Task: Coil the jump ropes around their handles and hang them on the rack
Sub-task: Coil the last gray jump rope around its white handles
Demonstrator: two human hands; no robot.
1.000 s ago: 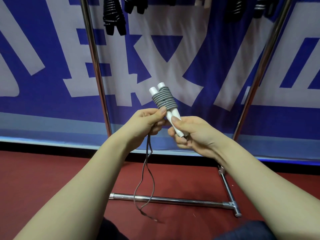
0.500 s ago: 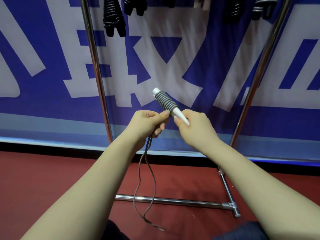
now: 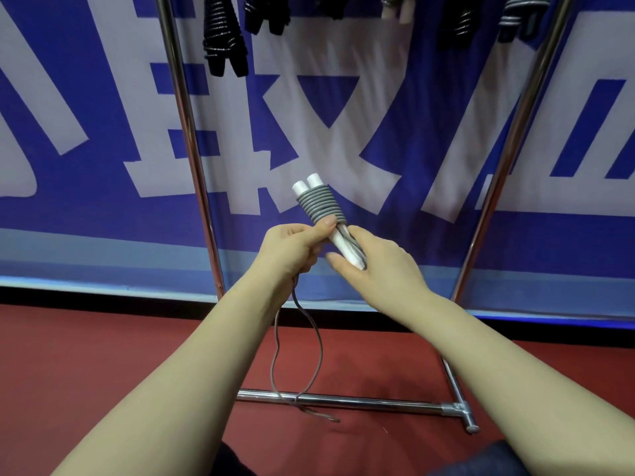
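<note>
Two white handles [image 3: 314, 180] lie side by side, tips toward 11 o'clock, so the grey rope [image 3: 319, 205] binds both together. At their 5 o'clock end the right hand [image 3: 378, 262] grips them steady. The left hand [image 3: 292, 249] pinches the coil's last turn, with slack hanging toward 6 o'clock in front of the rack [image 3: 185, 132].

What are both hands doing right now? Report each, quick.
Left hand: closed on the gray rope, thumb against the coil.
Right hand: closed around the white handles at their lower ends.

left grip [image 3: 292, 249] bare | right grip [image 3: 381, 266] bare | forearms [image 3: 206, 355] bare | trousers [image 3: 488, 460] dark blue
</note>
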